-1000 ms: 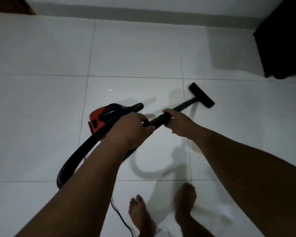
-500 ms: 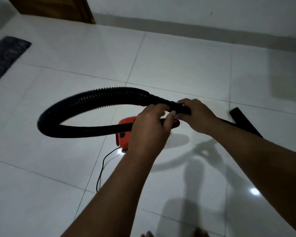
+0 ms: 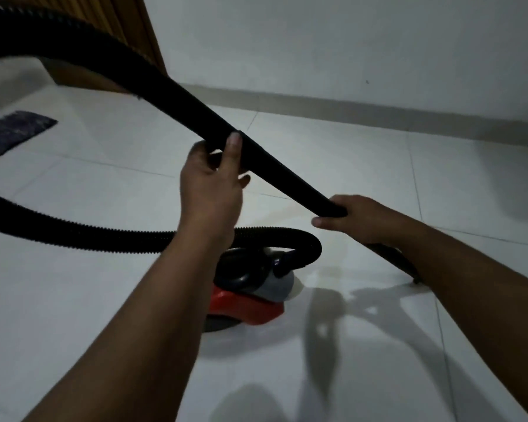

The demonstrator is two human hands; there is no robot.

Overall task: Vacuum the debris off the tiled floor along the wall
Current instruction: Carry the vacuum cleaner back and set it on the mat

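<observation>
Gripping the black wand (image 3: 275, 169), the left hand (image 3: 211, 190) wraps around its upper part and the right hand (image 3: 357, 217) clamps it lower down. The hose (image 3: 83, 231) loops over the red vacuum (image 3: 247, 303) on the tiled floor (image 3: 348, 153). No debris is discernible. Pulling could tip the vacuum, since the hose looks tangled.

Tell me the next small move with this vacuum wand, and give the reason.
Probably lower the wand so its far end meets the tiled floor near the wall. Both hands grip it in the air: the left hand mid-tube, the right hand lower. The hose loops back to the vacuum body, and the nozzle end is hidden behind the right forearm.
</observation>
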